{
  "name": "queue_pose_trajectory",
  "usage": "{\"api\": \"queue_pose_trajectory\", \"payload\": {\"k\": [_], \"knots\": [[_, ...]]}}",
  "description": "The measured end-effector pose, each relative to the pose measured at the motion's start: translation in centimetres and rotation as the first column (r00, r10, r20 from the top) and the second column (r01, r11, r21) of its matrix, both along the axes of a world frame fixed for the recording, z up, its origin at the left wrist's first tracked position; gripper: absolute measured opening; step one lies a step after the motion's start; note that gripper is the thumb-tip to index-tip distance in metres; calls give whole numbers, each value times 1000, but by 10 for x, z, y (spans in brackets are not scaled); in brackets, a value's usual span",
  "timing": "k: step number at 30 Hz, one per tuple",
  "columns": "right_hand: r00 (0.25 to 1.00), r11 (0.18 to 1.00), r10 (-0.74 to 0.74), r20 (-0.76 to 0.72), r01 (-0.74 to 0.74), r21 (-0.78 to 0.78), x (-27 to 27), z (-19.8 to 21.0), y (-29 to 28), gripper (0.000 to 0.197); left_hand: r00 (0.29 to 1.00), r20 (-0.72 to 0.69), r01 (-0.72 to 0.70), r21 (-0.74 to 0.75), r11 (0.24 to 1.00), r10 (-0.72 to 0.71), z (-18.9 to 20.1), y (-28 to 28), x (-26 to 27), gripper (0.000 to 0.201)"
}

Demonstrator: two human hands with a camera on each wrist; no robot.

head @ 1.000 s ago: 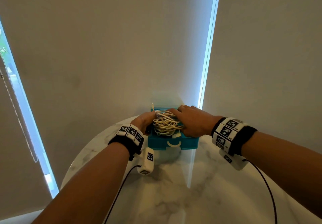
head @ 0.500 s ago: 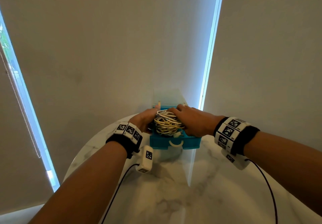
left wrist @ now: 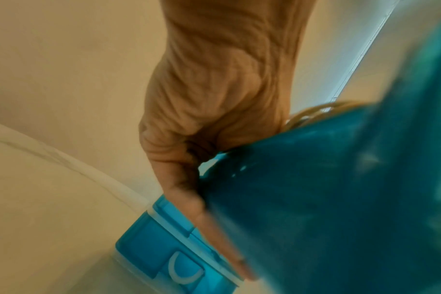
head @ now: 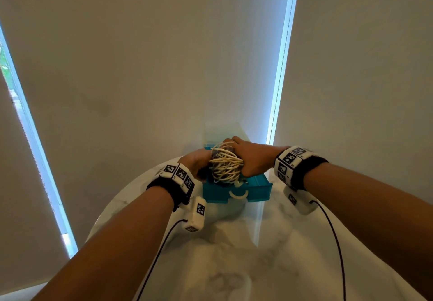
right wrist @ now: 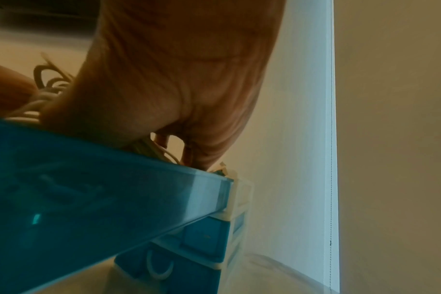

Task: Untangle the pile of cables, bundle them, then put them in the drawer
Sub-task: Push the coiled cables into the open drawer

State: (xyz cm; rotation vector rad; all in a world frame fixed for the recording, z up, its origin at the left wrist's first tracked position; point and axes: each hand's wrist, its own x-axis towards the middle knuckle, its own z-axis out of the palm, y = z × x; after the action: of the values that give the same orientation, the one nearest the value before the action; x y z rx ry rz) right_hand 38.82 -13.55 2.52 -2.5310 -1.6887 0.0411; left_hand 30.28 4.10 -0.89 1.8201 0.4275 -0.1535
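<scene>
Cable bundle: the coil of cream-white cables [head: 225, 165] is between my two hands, just above the pulled-out teal drawer [head: 236, 190]; its lower loops reach down to the drawer's rim. Some darker strands show inside the coil.
Right hand: my right hand [head: 254, 160] lies against the right side of the bundle, with the fingers curled over its top, so it holds the cables. In the right wrist view my right hand [right wrist: 164, 83] comes down into the drawer [right wrist: 93, 179], and pale loops of cable [right wrist: 30, 107] show beside it.
Left hand: my left hand [head: 196, 162] is at the left side of the bundle, touching it. In the left wrist view my left hand [left wrist: 209, 111] is close along the drawer's outer wall [left wrist: 327, 199], with one finger stretched down beside it. If the other fingers grip the cables I cannot tell, because the drawer wall hides them.
Drawer: it is open toward me and has a white curved handle [head: 238, 194] on its front.
Drawer unit: the drawer belongs to a small teal unit with pale frame; a closed lower drawer [right wrist: 179, 264] with the same handle shows under it.
Table: the unit stands at the far edge of a round white marble table [head: 234, 265].
Wrists: both wrists carry black bands with white marker blocks, the left one [head: 178, 174] and the right one [head: 290, 162], each with a black wire.
Background: pale roller blinds [head: 140, 66], with bright slits of daylight between them.
</scene>
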Motion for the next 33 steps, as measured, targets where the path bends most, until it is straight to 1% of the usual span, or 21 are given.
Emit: {"api": "queue_pose_trajectory", "payload": {"k": [1, 2, 4, 6, 7, 10, 11, 13, 14, 15, 17, 19, 21, 22, 23, 25, 27, 28, 31, 33], "knots": [[1000, 1000, -9, -3, 9, -17, 0, 3, 1, 109, 1000, 9, 1, -67, 998, -1, 1, -5, -2, 43], [1000, 999, -22, -5, 22, -31, -2, 4, 2, 112, 1000, 9, -2, -115, 993, 3, 3, -8, -5, 44], [1000, 1000, -21, -18, 21, -23, -4, 1, 3, 108, 999, 23, -25, -161, 987, 29, 1, -7, -5, 58], [1000, 1000, 6, -31, -5, 29, -2, -8, 2, 99, 998, 51, -31, -159, 987, 40, -2, 0, -7, 72], [999, 998, 18, -31, -16, 55, 0, -11, 0, 94, 998, 57, -9, -165, 986, 19, -4, 4, -7, 75], [999, 995, 34, -37, -31, 94, 3, -10, -6, 88, 993, 104, 78, -177, 981, -61, -9, 8, -14, 66], [999, 995, 30, -40, -26, 96, 5, -9, -7, 87, 988, 116, 120, -180, 976, -100, -11, 8, -14, 69], [999, 994, 9, -40, -5, 107, 6, -7, -8, 83, 984, 131, 147, -205, 968, -122, -14, 7, -11, 77], [1000, 992, -1, -29, 5, 126, 6, -6, -7, 82, 985, 133, 139, -226, 964, -111, -15, 6, -9, 77], [1000, 989, -10, -16, 12, 150, 6, -8, -7, 83, 986, 141, 126, -236, 964, -94, -15, 4, -7, 70], [1000, 985, -12, 27, 7, 172, 3, -9, -7, 83, 986, 153, 108, -251, 962, -71, -15, 1, -7, 51], [992, 985, -17, 125, -4, 170, -2, -11, -8, 84, 987, 148, 105, -267, 958, -67, -16, -2, -8, 40], [960, 979, -93, 265, 39, 200, -6, -14, -8, 85, 986, 150, 118, -275, 954, -78, -16, -3, -7, 33], [938, 970, -156, 311, 86, 227, -7, -13, -9, 83, 986, 153, 110, -269, 957, -70, -16, -3, -6, 32], [918, 961, -212, 336, 134, 242, -6, -12, -11, 77, 987, 149, 105, -262, 959, -67, -14, -5, -6, 33], [891, 963, -250, 379, 190, 188, -7, -7, -14, 56, 989, 134, 91, -248, 965, -59, -10, -8, -8, 36], [906, 980, -196, 376, 168, 105, -12, -5, -15, 39, 992, 121, 58, -233, 971, -30, -11, -9, -6, 40], [918, 986, -166, 361, 152, 65, -16, -5, -14, 33, 993, 118, 50, -234, 971, -23, -12, -9, -6, 41], [940, 989, -135, 313, 148, -17, -21, -7, -8, 29, 990, 140, 27, -232, 972, 6, -15, -6, -5, 42], [962, 986, -147, 231, 161, -45, -17, -3, -6, 30, 988, 152, 36, -246, 968, 2, -17, -6, -5, 41]]}}
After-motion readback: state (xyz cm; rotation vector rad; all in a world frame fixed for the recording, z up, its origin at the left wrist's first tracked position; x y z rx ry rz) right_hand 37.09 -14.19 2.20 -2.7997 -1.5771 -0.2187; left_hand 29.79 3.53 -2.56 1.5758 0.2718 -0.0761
